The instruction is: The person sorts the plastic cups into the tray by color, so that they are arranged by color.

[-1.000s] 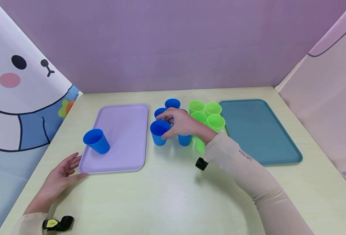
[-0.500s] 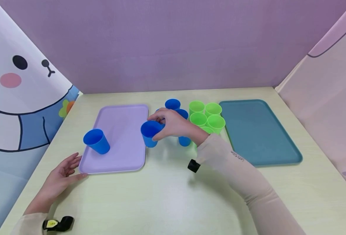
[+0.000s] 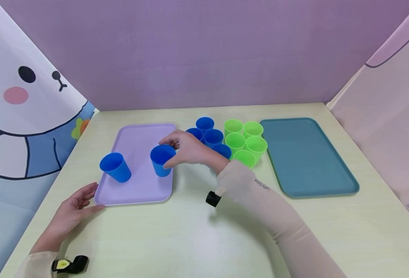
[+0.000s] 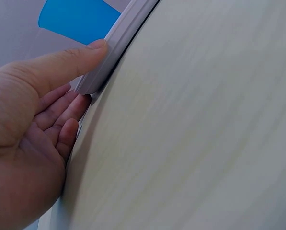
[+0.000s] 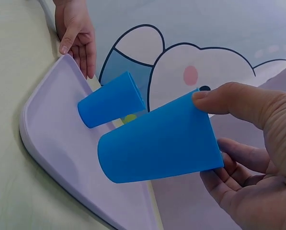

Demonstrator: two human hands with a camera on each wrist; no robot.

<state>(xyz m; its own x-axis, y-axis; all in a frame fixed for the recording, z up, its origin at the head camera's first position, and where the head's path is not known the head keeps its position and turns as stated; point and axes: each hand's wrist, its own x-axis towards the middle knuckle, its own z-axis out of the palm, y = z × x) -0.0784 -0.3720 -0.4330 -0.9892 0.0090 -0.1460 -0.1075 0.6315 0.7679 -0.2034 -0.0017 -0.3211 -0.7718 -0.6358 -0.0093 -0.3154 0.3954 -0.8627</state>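
Observation:
My right hand (image 3: 190, 148) pinches a blue plastic cup (image 3: 162, 160) by its rim, thumb on the near side. In the head view the cup overlaps the right part of the lilac tray (image 3: 141, 193); the right wrist view shows this held cup (image 5: 157, 141) from the side. Another blue cup (image 3: 115, 168) stands on the tray's left part. My left hand (image 3: 73, 206) lies at the tray's near left corner. In the left wrist view its straight thumb (image 4: 71, 62) touches the tray rim (image 4: 116, 45), with the other fingers relaxed beside the corner.
Several blue cups (image 3: 212, 137) stand right of the lilac tray, partly behind my right wrist. Close beside them is a group of green cups (image 3: 235, 141). A teal tray (image 3: 310, 158) lies on the right of the table (image 3: 176, 239). A purple wall (image 3: 211, 54) rises behind.
My right hand has carried the blue cup leftward from the blue group to over the lilac tray. More of the blue and green cups now show. My left hand stays at the corner.

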